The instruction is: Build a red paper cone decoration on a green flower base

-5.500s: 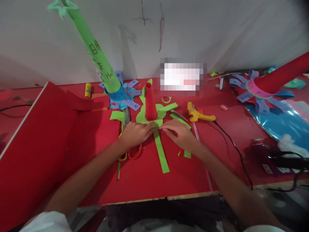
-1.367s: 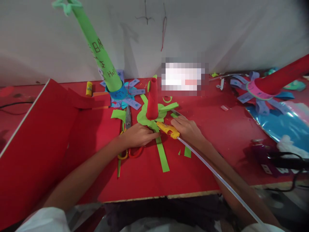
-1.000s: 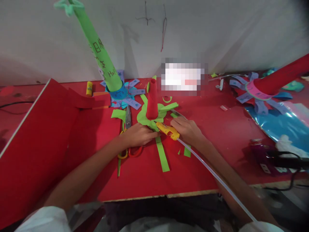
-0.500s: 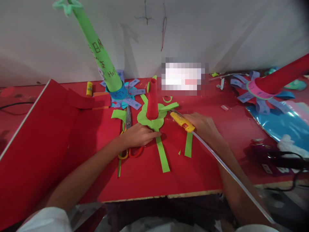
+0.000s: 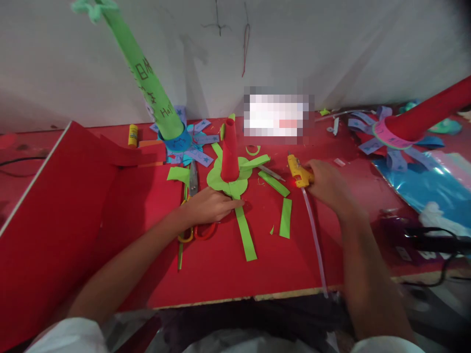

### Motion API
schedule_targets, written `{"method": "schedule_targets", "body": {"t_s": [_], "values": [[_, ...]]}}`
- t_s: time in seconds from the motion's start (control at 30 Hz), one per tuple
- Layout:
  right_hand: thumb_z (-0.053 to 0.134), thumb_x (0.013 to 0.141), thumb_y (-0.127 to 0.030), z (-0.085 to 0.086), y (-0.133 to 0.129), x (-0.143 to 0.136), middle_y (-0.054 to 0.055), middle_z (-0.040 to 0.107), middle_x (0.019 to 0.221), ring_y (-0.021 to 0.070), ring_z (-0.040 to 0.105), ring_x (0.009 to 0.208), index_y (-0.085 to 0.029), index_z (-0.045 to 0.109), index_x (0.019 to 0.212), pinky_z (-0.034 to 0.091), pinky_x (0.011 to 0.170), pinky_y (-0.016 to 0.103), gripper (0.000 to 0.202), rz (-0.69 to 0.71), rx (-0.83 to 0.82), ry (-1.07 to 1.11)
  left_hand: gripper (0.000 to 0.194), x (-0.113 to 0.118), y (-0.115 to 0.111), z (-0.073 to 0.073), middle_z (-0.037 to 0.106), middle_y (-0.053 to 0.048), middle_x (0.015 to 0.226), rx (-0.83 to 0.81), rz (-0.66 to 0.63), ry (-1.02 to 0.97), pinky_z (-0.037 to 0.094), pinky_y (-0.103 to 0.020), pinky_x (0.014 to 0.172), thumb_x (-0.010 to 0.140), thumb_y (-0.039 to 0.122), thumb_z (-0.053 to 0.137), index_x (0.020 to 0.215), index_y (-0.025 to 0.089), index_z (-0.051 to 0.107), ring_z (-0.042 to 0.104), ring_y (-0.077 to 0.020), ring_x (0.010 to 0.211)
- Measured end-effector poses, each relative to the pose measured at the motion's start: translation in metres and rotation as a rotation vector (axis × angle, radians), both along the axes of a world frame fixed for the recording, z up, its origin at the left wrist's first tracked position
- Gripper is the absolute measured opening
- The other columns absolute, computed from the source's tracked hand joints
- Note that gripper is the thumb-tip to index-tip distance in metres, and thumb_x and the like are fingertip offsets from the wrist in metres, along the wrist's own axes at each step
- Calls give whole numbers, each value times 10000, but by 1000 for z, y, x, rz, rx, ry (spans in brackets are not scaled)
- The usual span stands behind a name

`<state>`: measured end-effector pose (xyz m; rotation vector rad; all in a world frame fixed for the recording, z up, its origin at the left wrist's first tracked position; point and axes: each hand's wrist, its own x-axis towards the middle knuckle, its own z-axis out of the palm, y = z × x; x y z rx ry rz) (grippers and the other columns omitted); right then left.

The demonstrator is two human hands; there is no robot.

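Observation:
My right hand [image 5: 326, 184] grips a yellow glue gun [image 5: 299, 171], its nozzle toward the wall; a long clear glue stick [image 5: 315, 245] trails from its back end. My left hand [image 5: 211, 206] is closed at the near edge of a green paper flower base [image 5: 241, 184], index finger across a green paper strip [image 5: 246, 240] joined there. Its thumb is mostly hidden. A red paper cone [image 5: 230, 157] stands upright on the base. Under and beside my left hand lie scissors [image 5: 194, 181] with red and yellow handles. Between my hands are loose green strips [image 5: 285, 218].
A green paper tower [image 5: 154, 90] with a blue collar stands at back left, near a yellow glue tube [image 5: 133, 136]. At right are a red paper tower [image 5: 434, 110] and blue plastic wrap [image 5: 423, 191]. A red board [image 5: 47, 211] rises at left.
My right hand has drawn the glue gun right, away from the flower base, and turned its nozzle toward the wall. The glue stick swings left. My left hand keeps its place.

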<state>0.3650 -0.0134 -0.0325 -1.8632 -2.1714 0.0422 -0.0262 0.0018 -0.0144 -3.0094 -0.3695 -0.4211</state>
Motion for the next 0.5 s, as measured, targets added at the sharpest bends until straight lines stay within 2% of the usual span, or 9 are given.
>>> {"method": "schedule_targets", "body": {"t_s": [0.13,0.27,0.37,0.5], "values": [[626,788,-246,-3,1,1,160,718,1149,347,656,1027,-199,607,1237,487,840,445,452,52,-14,70,441,0,0,0,732,-30,723,-17,2,18,400,-252,556,901,61,484,1278,180,678,663,-158,652],[587,772,-195,-3,1,5,134,709,1179,332,653,1041,-210,534,1427,508,869,457,658,96,-38,124,435,0,0,-1,741,-29,739,-21,-5,13,411,-251,565,903,60,495,1281,174,678,672,-159,671],[552,767,-142,1,1,1,138,714,1161,341,645,1060,-208,561,1418,501,911,492,655,60,22,121,418,0,0,-1,745,-39,757,-3,-2,4,422,-253,580,915,72,498,1272,173,691,676,-159,676],[475,826,-116,11,-1,-19,164,706,1210,348,615,1142,-188,627,1323,468,998,517,524,-46,192,121,382,1,-1,0,764,-50,824,25,3,-7,431,-280,580,931,92,505,1247,171,705,676,-171,672]]}}
